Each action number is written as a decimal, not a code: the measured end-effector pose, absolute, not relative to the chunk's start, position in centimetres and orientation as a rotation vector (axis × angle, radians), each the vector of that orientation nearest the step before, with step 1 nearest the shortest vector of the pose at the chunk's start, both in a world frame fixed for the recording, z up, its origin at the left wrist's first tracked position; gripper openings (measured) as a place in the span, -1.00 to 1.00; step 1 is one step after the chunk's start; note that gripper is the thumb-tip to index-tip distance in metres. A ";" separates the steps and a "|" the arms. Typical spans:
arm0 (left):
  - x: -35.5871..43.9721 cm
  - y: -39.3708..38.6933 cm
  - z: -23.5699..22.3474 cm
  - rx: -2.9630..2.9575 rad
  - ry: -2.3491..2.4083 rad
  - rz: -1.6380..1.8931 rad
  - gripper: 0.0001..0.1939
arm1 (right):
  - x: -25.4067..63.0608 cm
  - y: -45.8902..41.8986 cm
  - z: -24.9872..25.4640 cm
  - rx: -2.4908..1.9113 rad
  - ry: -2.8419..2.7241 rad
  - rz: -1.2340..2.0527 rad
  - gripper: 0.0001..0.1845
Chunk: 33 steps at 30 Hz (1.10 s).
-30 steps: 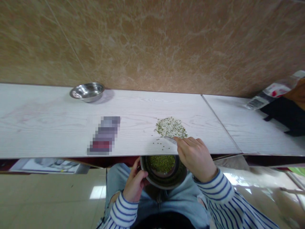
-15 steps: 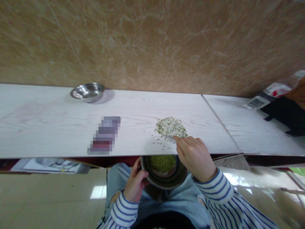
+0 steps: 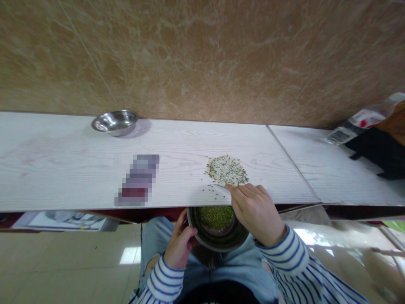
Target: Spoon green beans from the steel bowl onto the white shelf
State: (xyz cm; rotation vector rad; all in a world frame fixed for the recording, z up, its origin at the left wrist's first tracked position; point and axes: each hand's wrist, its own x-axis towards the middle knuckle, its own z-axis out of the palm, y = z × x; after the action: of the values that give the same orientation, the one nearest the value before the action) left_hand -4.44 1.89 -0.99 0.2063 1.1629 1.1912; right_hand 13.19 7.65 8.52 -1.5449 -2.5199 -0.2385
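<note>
My left hand (image 3: 181, 242) grips the left rim of a metal bowl (image 3: 218, 245), thumb on the edge. The bowl is held under the counter's front edge, and green mung beans (image 3: 217, 217) lie inside it. My right hand (image 3: 256, 209) is closed around a slim metal utensil (image 3: 220, 185), seemingly a spoon, mostly hidden by the fingers. Its tip is low over the countertop, at the near side of a pile of white rice grains mixed with green beans (image 3: 227, 169). Several loose beans (image 3: 212, 190) are scattered between the pile and the counter edge.
An empty steel bowl (image 3: 115, 124) stands near the wall at the left. A pixelated flat item (image 3: 137, 179) lies on the white counter (image 3: 63, 169). At the right are a clear plastic bottle (image 3: 360, 122) and a black object (image 3: 379, 152).
My right hand has drawn the utensil slightly left and toward the counter's front edge, away from the pile. The left hand and its bowl stay in place.
</note>
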 end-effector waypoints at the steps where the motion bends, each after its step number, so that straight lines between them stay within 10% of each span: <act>1: -4.5 1.9 -1.0 0.207 1.163 1.191 -0.40 | 13.2 7.6 8.5 -1.536 -2.522 -0.230 -0.67; 33: -4.6 2.0 -0.7 0.199 1.183 1.211 -0.39 | 12.9 7.8 8.8 -1.524 -2.506 -0.201 -0.67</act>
State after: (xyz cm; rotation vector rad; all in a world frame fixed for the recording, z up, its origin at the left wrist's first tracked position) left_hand -4.58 1.99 -0.71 0.1994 1.1825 1.2109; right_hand 12.95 7.80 8.81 -1.5241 -2.5063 -0.2006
